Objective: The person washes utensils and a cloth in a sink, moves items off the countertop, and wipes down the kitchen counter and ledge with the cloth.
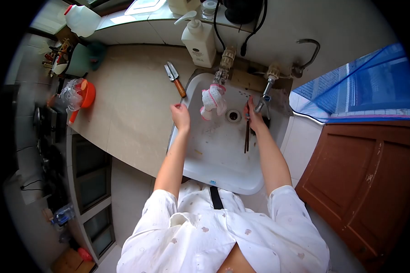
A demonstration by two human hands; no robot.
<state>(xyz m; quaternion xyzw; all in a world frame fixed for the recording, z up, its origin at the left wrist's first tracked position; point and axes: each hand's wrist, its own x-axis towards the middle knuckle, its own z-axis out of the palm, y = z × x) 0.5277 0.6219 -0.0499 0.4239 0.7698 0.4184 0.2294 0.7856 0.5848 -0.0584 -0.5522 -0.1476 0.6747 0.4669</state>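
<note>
My left hand (181,116) is closed over the left rim of the white sink (214,157); whether anything is in its fingers is hidden. At the right side of the basin, my right hand (255,116) holds dark chopsticks (247,136), which point down toward me. A white cloth with pink edging (212,101) hangs at the left tap (222,75). Just right of it shows the drain (233,116). The right metal tap (267,93) reaches down beside my right hand. A peeler-like tool with a wooden handle (175,79) lies on the counter near my left hand.
A white pump bottle (199,43) stands behind the sink. On the counter (132,100) at the far left sits an orange container (87,94) with a plastic bag. A blue curtain (360,86) hangs at the right above a brown wooden door (360,177).
</note>
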